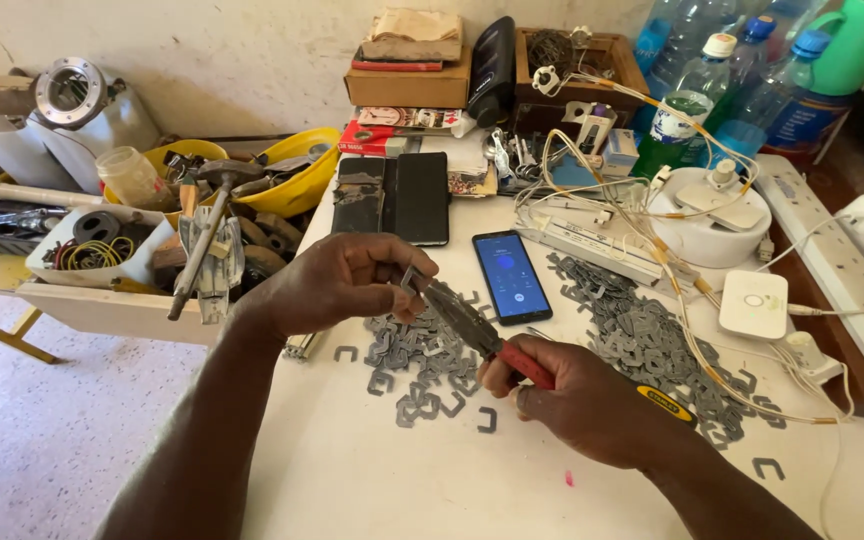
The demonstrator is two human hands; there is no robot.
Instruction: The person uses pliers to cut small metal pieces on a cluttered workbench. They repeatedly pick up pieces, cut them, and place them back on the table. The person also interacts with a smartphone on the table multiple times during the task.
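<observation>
My right hand (587, 400) grips the red handles of long-nose pliers (467, 318), whose jaws point up and left. The jaw tips meet a small grey metal clip (410, 281) pinched between the fingers of my left hand (337, 285). Below both hands a pile of flat grey metal clips (422, 355) lies on the white table (382, 470). A second, larger pile of clips (642, 340) lies to the right. A yellow-handled tool (667, 402) sits partly under my right hand.
A lit smartphone (512, 276) lies beyond the pliers, two dark phones (397, 196) farther back. White wires, a router (754, 303) and a power strip (832, 270) crowd the right. A box of tools with a hammer (202, 235), yellow bowls and bottles stand around.
</observation>
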